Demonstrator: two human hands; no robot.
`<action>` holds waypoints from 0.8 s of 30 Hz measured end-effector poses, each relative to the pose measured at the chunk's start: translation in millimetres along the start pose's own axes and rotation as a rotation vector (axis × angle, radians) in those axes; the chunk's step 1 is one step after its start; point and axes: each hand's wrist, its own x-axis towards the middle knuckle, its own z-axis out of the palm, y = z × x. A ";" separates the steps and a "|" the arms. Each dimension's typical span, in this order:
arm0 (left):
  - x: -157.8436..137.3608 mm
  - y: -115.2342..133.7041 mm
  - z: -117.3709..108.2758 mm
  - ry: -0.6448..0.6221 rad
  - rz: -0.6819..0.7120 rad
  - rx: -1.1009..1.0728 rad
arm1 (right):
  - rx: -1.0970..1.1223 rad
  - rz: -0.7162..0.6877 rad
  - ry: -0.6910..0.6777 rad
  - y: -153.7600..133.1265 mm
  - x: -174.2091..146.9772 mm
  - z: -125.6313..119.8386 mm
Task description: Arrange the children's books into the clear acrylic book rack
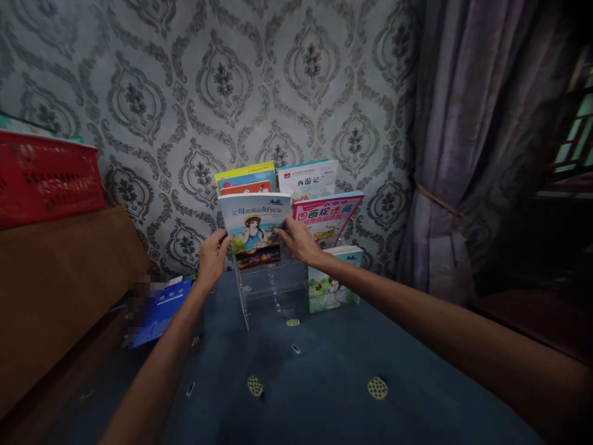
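Between both hands is a picture book (254,228) with a girl in a yellow hat on its cover, tilted in front of a clear acrylic book rack (242,303). My left hand (213,254) grips its left edge, thumb in front. On its right edge my right hand (299,238) is closed. Behind it stand a yellow-topped book (245,170) and a white book (308,179) on the upper tier. A pink book (327,219) rests to the right, and below it a green-covered book (334,287) sits in the lowest tier.
A blue booklet (162,312) lies at the left on the dark patterned tablecloth (319,383). Farther left, a red basket (50,176) stands on a brown cardboard box (69,272). A patterned wall (222,93) rises behind the rack, and a tied curtain (445,154) hangs at right.
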 end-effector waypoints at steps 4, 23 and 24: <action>-0.8 -13.8 8.6 -0.010 -0.015 0.019 | -0.103 0.020 -0.025 2.2 1.6 5.8; -16.0 -32.4 29.8 -0.079 -0.096 0.246 | -0.499 0.334 -0.218 2.2 -0.7 21.6; -16.0 -31.9 30.1 -0.072 -0.104 0.241 | -0.499 0.336 -0.214 2.2 -0.8 22.3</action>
